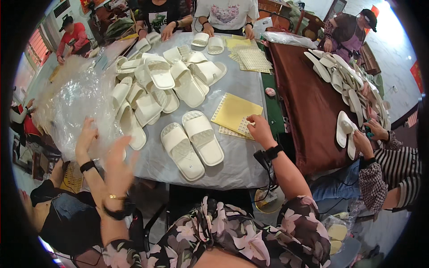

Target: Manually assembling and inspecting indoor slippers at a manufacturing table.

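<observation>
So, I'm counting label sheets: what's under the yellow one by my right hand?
Under the yellow label sheet, a pale printed sheet shows along its lower edge. Anything else beneath is covered, so the number of sheets cannot be told.

Over on the left, a big sheet of crinkled clear plastic (71, 102) catches the light, spread at the edge of the grey-covered table (241, 175). Swing right, and there's a second table draped in glossy dark-brown cloth (295, 107), a flat clear plastic packet (288, 39) lying along its far end! Between them runs a dark green strip (271, 111), a small roundish pink object (270, 92) sitting on it. Down low, a round yellow-rimmed container (268, 206). At the back, a carved brown wooden chair (313, 22); far left, a person in a red top (76, 40); far right, a person in a purple apron (351, 47).
</observation>
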A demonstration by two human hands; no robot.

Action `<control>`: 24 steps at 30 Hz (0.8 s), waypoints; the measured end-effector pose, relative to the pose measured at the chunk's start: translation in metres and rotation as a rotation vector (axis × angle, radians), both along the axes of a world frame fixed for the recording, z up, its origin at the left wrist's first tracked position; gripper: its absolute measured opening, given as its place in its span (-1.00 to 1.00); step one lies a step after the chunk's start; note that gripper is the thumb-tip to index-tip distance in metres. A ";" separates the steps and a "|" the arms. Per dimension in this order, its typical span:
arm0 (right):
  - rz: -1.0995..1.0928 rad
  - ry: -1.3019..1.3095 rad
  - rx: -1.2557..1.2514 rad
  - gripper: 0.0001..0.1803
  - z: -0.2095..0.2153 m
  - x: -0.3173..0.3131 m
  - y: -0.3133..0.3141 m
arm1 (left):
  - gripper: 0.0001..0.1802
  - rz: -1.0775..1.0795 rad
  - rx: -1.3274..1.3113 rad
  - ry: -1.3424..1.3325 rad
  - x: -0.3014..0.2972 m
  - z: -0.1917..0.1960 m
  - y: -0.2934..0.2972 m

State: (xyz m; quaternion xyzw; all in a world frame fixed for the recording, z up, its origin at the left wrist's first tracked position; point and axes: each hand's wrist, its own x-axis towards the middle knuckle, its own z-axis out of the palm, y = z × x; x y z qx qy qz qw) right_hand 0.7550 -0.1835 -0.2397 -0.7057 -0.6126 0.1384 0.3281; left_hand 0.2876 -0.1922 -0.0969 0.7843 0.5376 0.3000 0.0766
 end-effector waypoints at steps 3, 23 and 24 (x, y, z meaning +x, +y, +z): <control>0.027 -0.102 -0.077 -0.71 -0.005 -0.005 0.022 | -0.60 -0.277 -0.083 -0.001 0.057 -0.045 -0.007; -0.032 -0.126 -0.243 -0.69 -0.023 0.003 0.042 | -0.51 -0.524 0.020 -0.018 0.124 -0.162 -0.002; -0.053 -0.092 -0.237 -0.69 -0.023 0.001 0.042 | -0.51 -0.530 0.021 -0.025 0.123 -0.162 -0.002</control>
